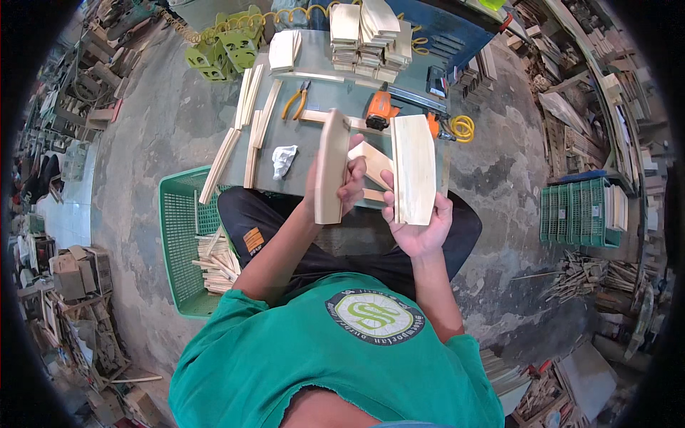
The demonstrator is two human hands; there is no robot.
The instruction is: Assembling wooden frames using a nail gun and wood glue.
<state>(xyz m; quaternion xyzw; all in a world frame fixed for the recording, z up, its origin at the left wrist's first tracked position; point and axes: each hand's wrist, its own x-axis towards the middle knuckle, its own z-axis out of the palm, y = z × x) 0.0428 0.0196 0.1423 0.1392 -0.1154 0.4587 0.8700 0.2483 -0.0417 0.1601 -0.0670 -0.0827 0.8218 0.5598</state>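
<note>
Above the near edge of the low work table (303, 153) I hold one curved wooden panel in each hand. My left hand (352, 180) is closed round the left wooden panel (330, 171), which is turned nearly edge-on. The right wooden panel (415, 167) shows its pale broad face, and my right hand (426, 232) grips it by its lower end. The two panels are apart. Behind them, partly hidden, another flat wooden piece (371, 162) lies on the table. An orange nail gun (382, 110) rests just beyond.
Stacked wooden panels (371, 43) stand at the table's far side. Orange-handled pliers (296, 100), a crumpled white wad (284, 162) and thin wooden strips (221, 164) lie leftward. A green basket (178, 250) holds sticks at my left; a green crate (578, 214) stands right.
</note>
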